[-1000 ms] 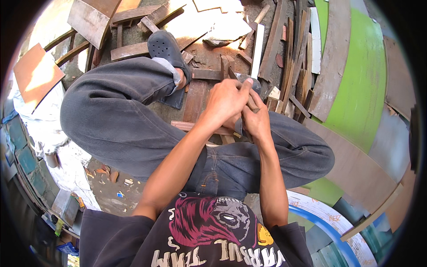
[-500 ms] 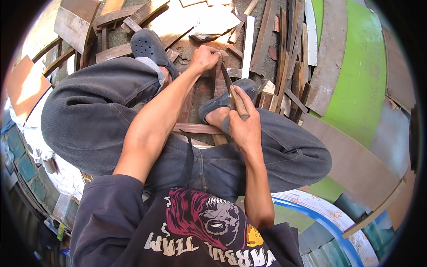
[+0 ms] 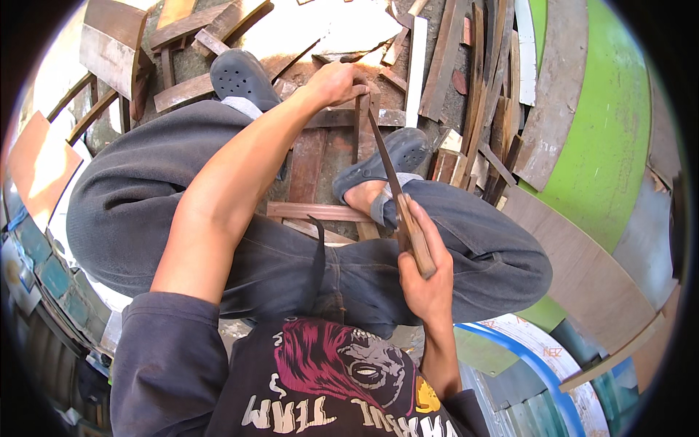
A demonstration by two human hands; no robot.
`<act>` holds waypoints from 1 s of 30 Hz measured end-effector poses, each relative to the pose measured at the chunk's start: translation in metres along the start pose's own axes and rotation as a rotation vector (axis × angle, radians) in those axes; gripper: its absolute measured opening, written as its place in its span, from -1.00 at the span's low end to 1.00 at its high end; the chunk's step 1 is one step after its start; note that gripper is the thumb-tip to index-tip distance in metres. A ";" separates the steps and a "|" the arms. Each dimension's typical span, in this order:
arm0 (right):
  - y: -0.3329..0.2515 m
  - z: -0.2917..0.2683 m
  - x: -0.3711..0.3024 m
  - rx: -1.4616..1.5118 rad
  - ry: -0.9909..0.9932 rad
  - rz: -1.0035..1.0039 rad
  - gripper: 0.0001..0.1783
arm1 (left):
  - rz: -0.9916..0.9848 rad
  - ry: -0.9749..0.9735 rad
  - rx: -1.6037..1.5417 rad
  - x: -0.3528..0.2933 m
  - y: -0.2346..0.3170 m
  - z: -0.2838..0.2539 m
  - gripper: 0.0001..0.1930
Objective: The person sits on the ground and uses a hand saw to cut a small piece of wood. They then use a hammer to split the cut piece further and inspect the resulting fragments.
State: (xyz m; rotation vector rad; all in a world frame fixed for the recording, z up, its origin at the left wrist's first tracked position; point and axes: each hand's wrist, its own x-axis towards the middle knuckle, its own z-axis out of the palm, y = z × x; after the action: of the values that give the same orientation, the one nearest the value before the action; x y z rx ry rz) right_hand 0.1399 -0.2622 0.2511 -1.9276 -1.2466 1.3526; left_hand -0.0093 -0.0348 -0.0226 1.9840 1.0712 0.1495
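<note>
My right hand (image 3: pixel 424 271) is wrapped round the wooden handle of a handsaw (image 3: pixel 386 162), seen nearly edge-on. Its thin dark blade slants up and left to a narrow upright piece of wood (image 3: pixel 362 135), its far part meeting the wood close to my left fingers. My left hand (image 3: pixel 341 84) is closed at the far end of that wood, fingers bent over its top; the exact grip is partly hidden. Across and beneath lie a dark crosspiece (image 3: pixel 331 118) and a wide reddish-brown board (image 3: pixel 306 164), between my two clogged feet.
A reddish wood strip (image 3: pixel 313 211) lies crosswise near my lap. Long planks (image 3: pixel 477 95) and a white strip (image 3: pixel 416 69) lie to the right, beside a green panel (image 3: pixel 601 138). Stacked offcuts (image 3: pixel 196 33) and a pale flat slab (image 3: pixel 360 33) lie at the far side.
My right hand has drawn the saw back toward my body and slightly right, showing more of the blade. My left hand stays at the wood's end, and the view has shifted a little.
</note>
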 end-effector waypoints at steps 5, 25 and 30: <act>-0.007 0.029 0.060 0.038 0.020 0.178 -0.30 | 0.081 -0.004 -0.030 0.002 -0.001 -0.002 -0.74; 0.005 0.021 0.046 -0.017 0.054 0.123 -0.34 | -0.025 -0.050 -0.158 -0.003 -0.001 -0.001 -0.56; -0.001 0.017 0.047 -0.047 0.043 0.168 -0.37 | -0.084 -0.065 -0.245 -0.014 -0.005 -0.001 -0.55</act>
State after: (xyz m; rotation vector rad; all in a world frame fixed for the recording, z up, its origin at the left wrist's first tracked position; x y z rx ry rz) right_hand 0.1283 -0.2224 0.2223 -2.1233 -1.1277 1.3663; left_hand -0.0215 -0.0425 -0.0214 1.7110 1.0397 0.1621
